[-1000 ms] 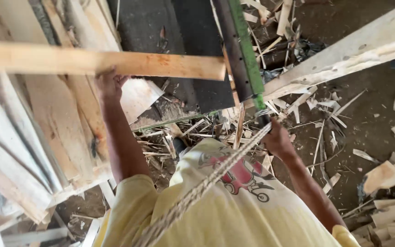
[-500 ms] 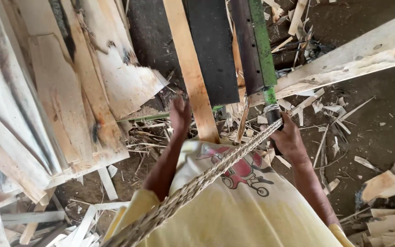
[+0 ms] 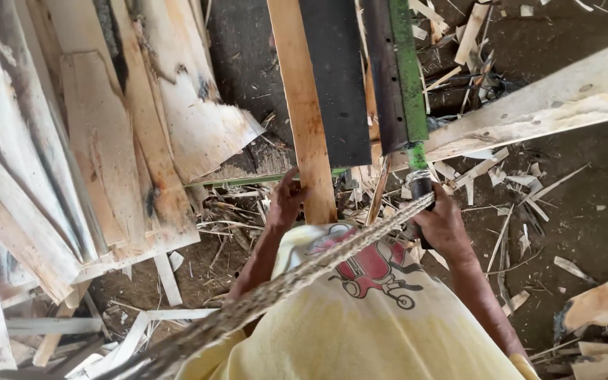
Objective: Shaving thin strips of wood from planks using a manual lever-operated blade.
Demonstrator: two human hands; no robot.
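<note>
1. Left hand grips the wooden plank, running upright through centre frame.
2. Right hand wraps the black handle under the green bar, right of centre.

looking down at a plank getting held up by the machine

left hand grips the near end of a long wooden plank lying on the dark machine bed. right hand wraps a dark handle under the green bar. braided rope runs across the yellow shirt, offcuts all over the floor.
</note>
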